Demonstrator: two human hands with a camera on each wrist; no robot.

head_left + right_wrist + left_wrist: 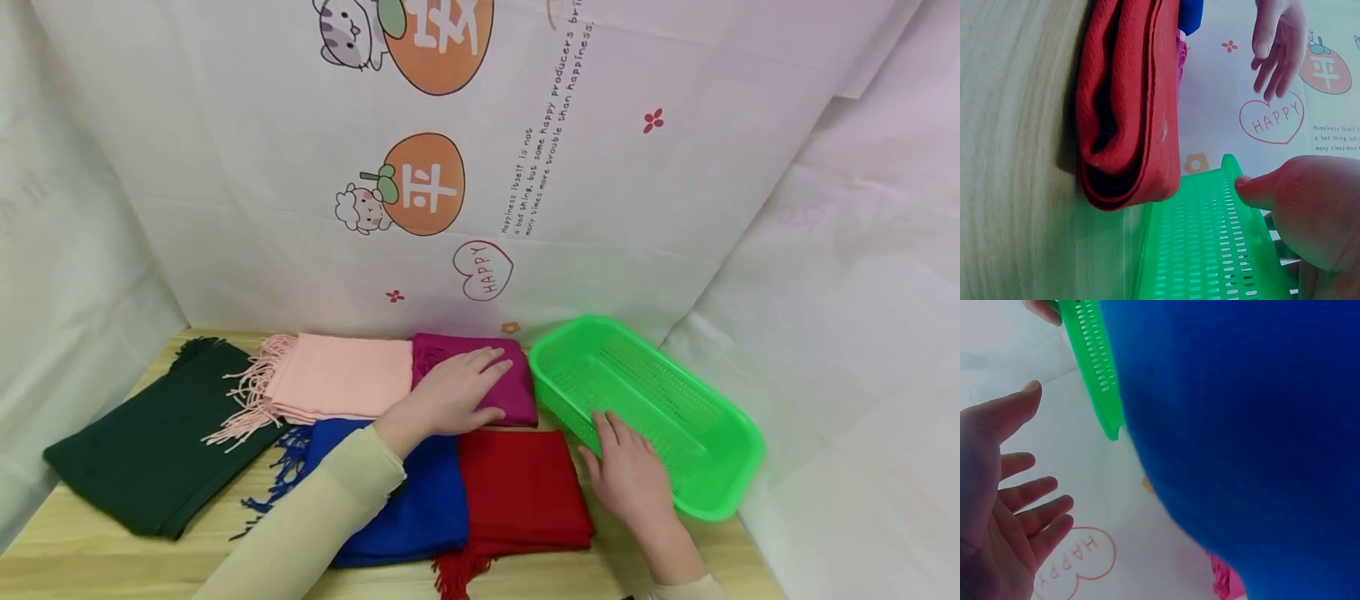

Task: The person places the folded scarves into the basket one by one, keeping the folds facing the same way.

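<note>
Magenta scarf [519, 396], head view: lies folded at six o'clock, with the pink scarf [345, 377] at its nine, the blue scarf [431, 500] at its seven, the red scarf [521, 487] at its five and the green basket [697, 375] between its three and four. My left hand [461, 392] is over it, fingers spread and released; my right hand [632, 475] grasps the basket's rim at about its eight o'clock, thumb outside, fingers inside. Judgement: a light, steady rim hold should serve, as the perforated wall could bow or slide under a hard squeeze. My left sleeve [315, 517] crosses the blue scarf; a higher forearm should avoid dragging it. Left wrist view: blue cloth blocks the three o'clock half; between eight and nine my left fingers hang loose, apart from any cloth; what looks like magenta fringe shows at five. Best, I think, to lower the palm level and take all layers together by the folded edge; pinching only the top layer would likely loosen the fold. Right wrist view: red layers at eleven, basket at five, my right thumb against its rim at four. I'd hold that wrist clear of the red edge.
</note>
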